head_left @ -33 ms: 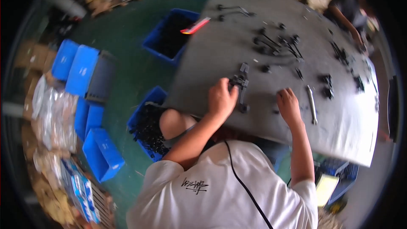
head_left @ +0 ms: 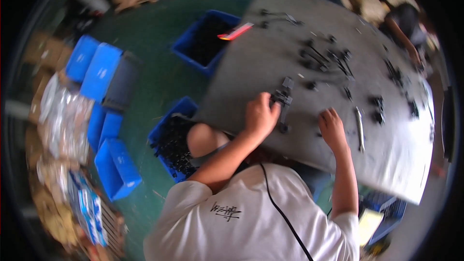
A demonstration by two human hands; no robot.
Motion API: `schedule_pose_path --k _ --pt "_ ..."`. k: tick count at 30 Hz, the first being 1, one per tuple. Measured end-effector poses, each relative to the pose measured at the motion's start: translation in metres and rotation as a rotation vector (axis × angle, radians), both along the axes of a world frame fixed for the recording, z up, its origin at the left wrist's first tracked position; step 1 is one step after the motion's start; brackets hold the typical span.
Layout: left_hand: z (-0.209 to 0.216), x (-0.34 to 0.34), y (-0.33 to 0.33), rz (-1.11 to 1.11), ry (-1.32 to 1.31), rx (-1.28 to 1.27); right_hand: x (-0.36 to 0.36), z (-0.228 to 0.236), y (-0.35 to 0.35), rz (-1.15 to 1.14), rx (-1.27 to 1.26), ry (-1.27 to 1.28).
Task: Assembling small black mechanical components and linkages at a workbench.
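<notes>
My left hand (head_left: 262, 117) is closed on the side of a black jointed bracket (head_left: 282, 97) near the table's front edge. A flat square end of this bracket points away from me, and a dark rod with a round end (head_left: 284, 128) reaches back toward me. To the right, my right hand (head_left: 332, 124) hovers low over or rests on the tabletop, fingers curled together. Whatever its fingertips might hold is hidden. Beside them lies a small dark piece (head_left: 319, 134). A silver wrench (head_left: 360, 129) lies further right, apart from that hand.
The grey table (head_left: 232, 87) carries several black rod assemblies (head_left: 316, 57) and loose black parts (head_left: 379, 109). A red-and-white strip (head_left: 236, 32) lies by its left edge. Blue bins of black parts (head_left: 176, 54) (head_left: 155, 133) stand left. Another person's arm (head_left: 405, 41) reaches in at the far right.
The whole view has turned slightly, so the table and bins appear shifted right and down. Both hands keep their poses, with the left still on the bracket.
</notes>
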State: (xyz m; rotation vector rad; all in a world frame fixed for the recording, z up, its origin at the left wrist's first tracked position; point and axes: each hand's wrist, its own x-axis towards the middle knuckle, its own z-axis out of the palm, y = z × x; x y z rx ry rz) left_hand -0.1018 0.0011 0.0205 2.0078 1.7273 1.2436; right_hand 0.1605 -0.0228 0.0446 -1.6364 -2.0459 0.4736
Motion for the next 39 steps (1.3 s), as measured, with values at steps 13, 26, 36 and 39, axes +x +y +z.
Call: schedule_pose_path --k 13,26,36,39 --pt "-0.017 0.001 0.002 -0.072 -0.211 -0.066 -0.021 -0.019 0.01 0.016 0.104 -0.11" --pt "-0.015 0.014 -0.001 0.021 -0.185 -0.071 -0.013 -0.027 0.012 0.037 0.142 -0.09" --pt "-0.018 0.016 0.0 0.018 -0.143 -0.101 -0.003 -0.034 0.006 -0.078 0.189 -0.207" --pt "-0.014 0.016 -0.002 0.019 -0.133 -0.069 -0.001 -0.036 0.006 -0.055 0.216 -0.222"
